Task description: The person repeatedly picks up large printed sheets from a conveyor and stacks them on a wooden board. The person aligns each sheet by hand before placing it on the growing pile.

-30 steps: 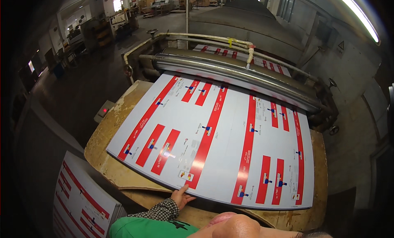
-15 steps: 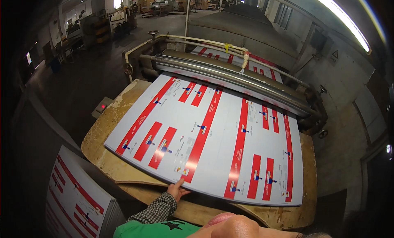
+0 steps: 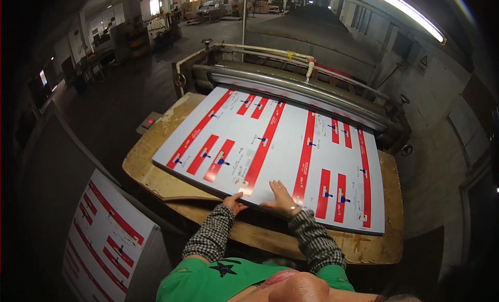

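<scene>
Big stack of white-and-red printed sheets [image 3: 283, 151] lies on wooden tabletop [image 3: 143, 161], from back edge, by shiny metal roller [image 3: 306, 96], to near front edge. Left hand [image 3: 233, 202] at middle of stack's front edge, thumb on top; cannot tell if it grips. Right hand [image 3: 281, 198] beside it, not holding anything, fingers spread flat on top sheet. More printed sheets [image 3: 106, 239] stand past tabletop's front left corner.
</scene>
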{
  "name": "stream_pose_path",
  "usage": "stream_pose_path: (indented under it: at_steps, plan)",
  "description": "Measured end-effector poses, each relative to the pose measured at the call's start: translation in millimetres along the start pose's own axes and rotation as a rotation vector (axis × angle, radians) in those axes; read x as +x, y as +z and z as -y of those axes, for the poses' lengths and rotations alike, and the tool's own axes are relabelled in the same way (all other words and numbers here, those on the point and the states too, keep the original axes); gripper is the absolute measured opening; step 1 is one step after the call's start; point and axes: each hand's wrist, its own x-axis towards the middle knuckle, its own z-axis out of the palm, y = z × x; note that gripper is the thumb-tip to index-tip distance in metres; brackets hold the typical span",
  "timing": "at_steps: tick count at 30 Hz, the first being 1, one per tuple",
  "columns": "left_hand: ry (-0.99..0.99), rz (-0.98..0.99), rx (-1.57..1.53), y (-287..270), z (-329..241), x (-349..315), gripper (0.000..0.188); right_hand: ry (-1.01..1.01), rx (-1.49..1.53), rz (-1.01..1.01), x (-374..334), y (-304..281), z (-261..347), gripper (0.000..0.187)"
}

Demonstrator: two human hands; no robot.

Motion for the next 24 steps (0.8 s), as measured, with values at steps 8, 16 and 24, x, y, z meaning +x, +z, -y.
stream_pose_path:
  at_steps: [8,16,24]
  plan:
    - [-0.153,0.204,-0.010,-86,9,28,0.019,-0.101,-0.210,0.217,38,56,10,0.052]
    - [-0.021,-0.201,-0.168,-25,-23,39,0.030,-0.130,0.040,0.034,70,-24,28,0.012]
    - [-0.120,-0.258,-0.057,-79,16,64,0.041,-0.049,0.015,0.220,47,48,13,0.015]
